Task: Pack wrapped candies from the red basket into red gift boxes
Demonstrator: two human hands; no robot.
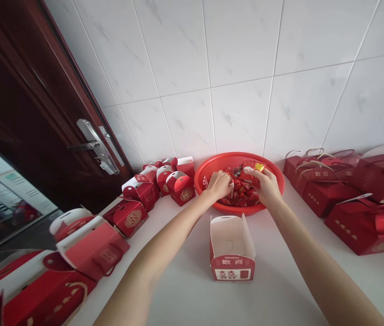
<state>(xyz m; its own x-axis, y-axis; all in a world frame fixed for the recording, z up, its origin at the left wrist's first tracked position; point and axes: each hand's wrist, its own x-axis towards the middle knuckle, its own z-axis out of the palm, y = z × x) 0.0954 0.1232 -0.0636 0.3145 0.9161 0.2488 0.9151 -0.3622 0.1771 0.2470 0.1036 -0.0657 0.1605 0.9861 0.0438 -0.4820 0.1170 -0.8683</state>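
A red plastic basket [202, 164] by the wall holds many red-wrapped candies [246, 195]. Over its left side is my left hand [220, 184], fingers curled together; what they pinch, if anything, is hidden. At the basket's right, my right hand [268, 183] grips a red candy packet [250, 165] with a gold patch between thumb and fingers. In front of the basket, between my forearms, stands an open-topped red gift box [234, 261] with a white inside. The floor of this box shows bare.
Red gift boxes [133, 217] line the left side of the white table [192, 296], several with open tops. More boxes [365, 226], some with rope handles, crowd the right. Behind rises a tiled wall [239, 108]; at left is a dark door [42, 90] with a metal handle.
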